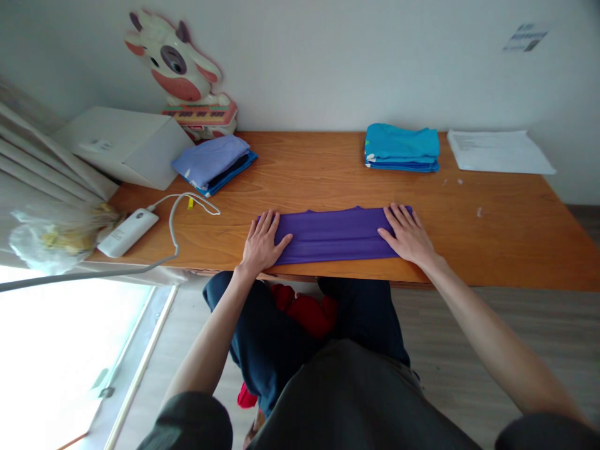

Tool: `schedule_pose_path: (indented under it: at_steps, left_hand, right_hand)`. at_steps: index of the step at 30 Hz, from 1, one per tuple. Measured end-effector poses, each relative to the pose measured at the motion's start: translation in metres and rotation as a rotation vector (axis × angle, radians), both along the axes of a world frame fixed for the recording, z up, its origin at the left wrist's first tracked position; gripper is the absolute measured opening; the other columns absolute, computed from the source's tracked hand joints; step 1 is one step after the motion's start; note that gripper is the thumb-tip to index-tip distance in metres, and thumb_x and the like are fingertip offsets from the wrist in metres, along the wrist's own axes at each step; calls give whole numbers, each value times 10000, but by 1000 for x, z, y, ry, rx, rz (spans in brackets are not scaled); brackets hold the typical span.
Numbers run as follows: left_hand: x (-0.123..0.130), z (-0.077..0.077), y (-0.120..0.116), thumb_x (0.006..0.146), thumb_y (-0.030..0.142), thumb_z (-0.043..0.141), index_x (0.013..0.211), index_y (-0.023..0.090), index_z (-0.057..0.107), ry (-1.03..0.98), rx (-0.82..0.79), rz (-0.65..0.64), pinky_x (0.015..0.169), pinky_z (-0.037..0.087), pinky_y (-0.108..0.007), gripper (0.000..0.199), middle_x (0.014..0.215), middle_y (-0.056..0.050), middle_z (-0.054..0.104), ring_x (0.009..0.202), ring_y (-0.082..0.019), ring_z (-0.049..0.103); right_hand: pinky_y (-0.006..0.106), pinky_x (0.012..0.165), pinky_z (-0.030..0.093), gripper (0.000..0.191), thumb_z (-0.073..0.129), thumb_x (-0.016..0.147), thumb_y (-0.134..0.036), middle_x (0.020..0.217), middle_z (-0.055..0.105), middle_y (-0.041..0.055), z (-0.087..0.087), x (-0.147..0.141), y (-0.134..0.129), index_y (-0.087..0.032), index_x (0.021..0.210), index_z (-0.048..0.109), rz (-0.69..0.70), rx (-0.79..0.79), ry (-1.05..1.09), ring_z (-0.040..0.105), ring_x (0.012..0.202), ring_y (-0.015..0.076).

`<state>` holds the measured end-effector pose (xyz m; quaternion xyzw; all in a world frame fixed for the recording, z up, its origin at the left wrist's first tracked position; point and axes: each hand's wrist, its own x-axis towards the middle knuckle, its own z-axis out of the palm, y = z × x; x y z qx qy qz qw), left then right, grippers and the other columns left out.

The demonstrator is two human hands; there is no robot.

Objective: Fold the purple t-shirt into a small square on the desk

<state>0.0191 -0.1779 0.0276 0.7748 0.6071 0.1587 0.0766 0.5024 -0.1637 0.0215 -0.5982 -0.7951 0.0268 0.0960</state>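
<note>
A purple cloth (335, 235), folded into a long flat strip, lies along the front edge of the wooden desk. My left hand (263, 245) rests flat on its left end, fingers spread and pointing away from me. At the opposite end my right hand (407, 234) presses down in the same way, thumb stretched toward the middle. Neither hand grips the cloth. Faint lengthwise creases run across it between the hands.
Behind the cloth sit a stack of folded blue fabric (402, 149) and some papers (499, 151). Leftward are folded lilac cloth (213, 161), a white box (134, 145), a cow-shaped toy keyboard (199, 115), a white power bank (129, 232) with its cable (172, 231), and a plastic bag (56, 240).
</note>
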Motion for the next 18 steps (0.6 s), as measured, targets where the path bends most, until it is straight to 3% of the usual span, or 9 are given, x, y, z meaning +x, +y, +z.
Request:
schedule_pose_path:
  at_steps: [3,6,10,12,15,18]
  left_hand:
    - [-4,2,-1,1150,659,505,1809,211,426,-54,-11,15,1480,172,-587,801,1902,-135,345,1791,-336,266]
    - [-13,2,-4,1165,571,514,1692,265,594,-234,54,76,1458,263,-573,615,1821,-129,506,1716,-309,443]
    - [-22,-8,-25,1166,511,511,1507,217,707,-668,327,349,1344,479,-557,491,1586,-174,708,1532,-315,652]
    - [-19,-17,-45,1151,485,546,1432,186,716,-829,472,508,1316,520,-553,444,1499,-175,745,1464,-311,699]
    - [-6,-31,-79,1135,418,569,1390,206,695,-865,595,662,1352,492,-567,355,1501,-151,732,1504,-303,669]
    - [10,-43,-107,1142,395,564,1595,287,536,-733,584,766,1412,405,-612,466,1745,-144,537,1700,-320,463]
  right_hand:
    - [704,1453,189,878,333,1163,-693,1945,200,67,0,1,-1,-276,1907,123,3,4,4,223,1796,394]
    - [687,1458,183,878,331,1164,-696,1943,206,80,-1,2,-1,-254,1903,161,7,6,3,229,1795,390]
    - [693,1459,169,878,334,1164,-693,1944,199,89,-2,3,-1,-236,1899,185,17,8,7,216,1798,394]
    - [685,1461,170,879,340,1164,-691,1942,201,97,-3,4,0,-224,1896,199,22,10,10,216,1798,395]
    - [677,1461,174,877,342,1165,-688,1941,206,97,-4,5,0,-223,1895,204,23,11,11,221,1796,397]
    - [710,1451,178,874,344,1162,-689,1941,211,80,-4,4,1,-256,1901,172,17,12,19,220,1795,408]
